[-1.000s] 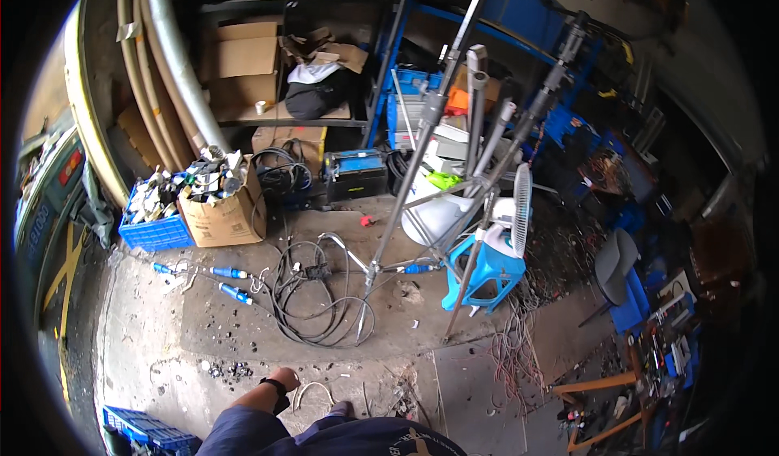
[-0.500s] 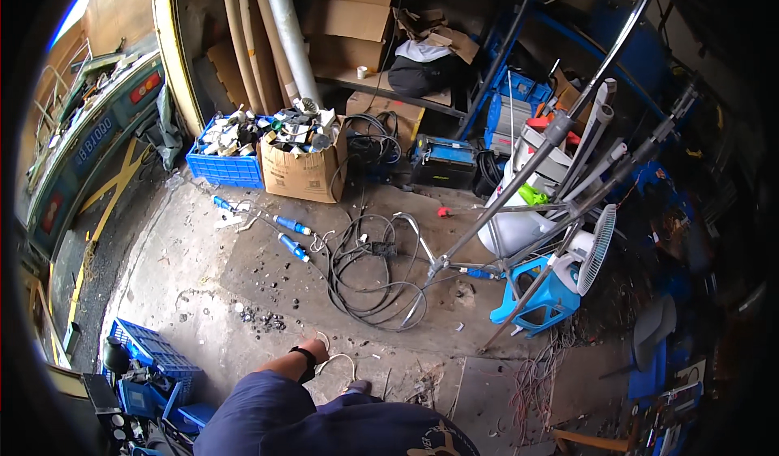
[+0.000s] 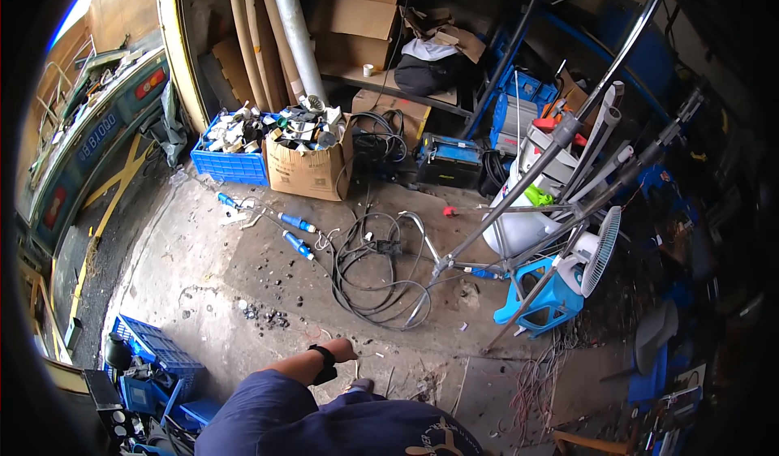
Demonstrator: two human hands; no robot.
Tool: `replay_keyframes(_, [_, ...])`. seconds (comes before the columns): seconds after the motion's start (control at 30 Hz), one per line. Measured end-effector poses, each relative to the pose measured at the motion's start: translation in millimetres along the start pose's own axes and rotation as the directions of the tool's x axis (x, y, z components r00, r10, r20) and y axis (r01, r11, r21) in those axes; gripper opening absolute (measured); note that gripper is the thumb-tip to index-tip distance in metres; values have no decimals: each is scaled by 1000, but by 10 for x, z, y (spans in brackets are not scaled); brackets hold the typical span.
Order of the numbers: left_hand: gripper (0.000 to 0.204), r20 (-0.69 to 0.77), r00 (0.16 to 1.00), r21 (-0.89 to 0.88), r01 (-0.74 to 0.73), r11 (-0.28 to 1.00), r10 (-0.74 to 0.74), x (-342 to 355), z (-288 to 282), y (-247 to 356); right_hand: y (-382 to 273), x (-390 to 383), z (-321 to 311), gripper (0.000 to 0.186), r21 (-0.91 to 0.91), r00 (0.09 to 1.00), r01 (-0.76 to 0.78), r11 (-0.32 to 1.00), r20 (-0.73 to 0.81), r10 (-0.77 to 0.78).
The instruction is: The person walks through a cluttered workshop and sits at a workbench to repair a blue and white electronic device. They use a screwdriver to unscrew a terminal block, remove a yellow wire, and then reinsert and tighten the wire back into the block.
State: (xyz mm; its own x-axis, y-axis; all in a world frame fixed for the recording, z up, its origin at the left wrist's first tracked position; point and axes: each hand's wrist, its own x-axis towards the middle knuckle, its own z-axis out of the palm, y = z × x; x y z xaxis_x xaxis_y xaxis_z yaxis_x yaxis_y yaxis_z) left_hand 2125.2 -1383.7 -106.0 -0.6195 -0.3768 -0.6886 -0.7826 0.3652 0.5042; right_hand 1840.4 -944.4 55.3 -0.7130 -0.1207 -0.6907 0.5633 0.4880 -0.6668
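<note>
My left hand (image 3: 342, 349), with a dark watch at the wrist, hangs above the concrete floor (image 3: 203, 277) just left of my foot (image 3: 363, 385). Its fingers point away and down, too small to show what they hold, if anything. Beyond it lie coiled black cables (image 3: 373, 281) and blue cylindrical connectors (image 3: 298, 245). To the right, tall metal stands (image 3: 568, 131) lean among white tubes, beside a white fan (image 3: 599, 251) and a light blue plastic stool (image 3: 535, 298). My right hand is out of view.
A blue crate (image 3: 231, 166) and cardboard box (image 3: 304, 172) hold small parts. A truck's rear (image 3: 101, 135) is at left, a loaded shelf (image 3: 426, 75) behind. Another blue crate (image 3: 158, 342) sits at lower left. Loose wires (image 3: 535, 391) lie at lower right.
The view has swung leftward, bringing more of the truck and lower-left crate into sight. My left hand has shifted right in the picture and now sits a little higher than a second ago.
</note>
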Motion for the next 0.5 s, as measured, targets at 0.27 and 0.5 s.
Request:
replay_keyframes(0.27, [84,238,853,-619,-236,749,465,-240,-624,2256,-1084,-40,423,52,-15,779,532,846,401,-483])
replay_keyframes(0.5, [87,510,593,-808,82,583,623,-171,-356,3232,-1679,-389,951,84,-64,679,684,727,421,-602])
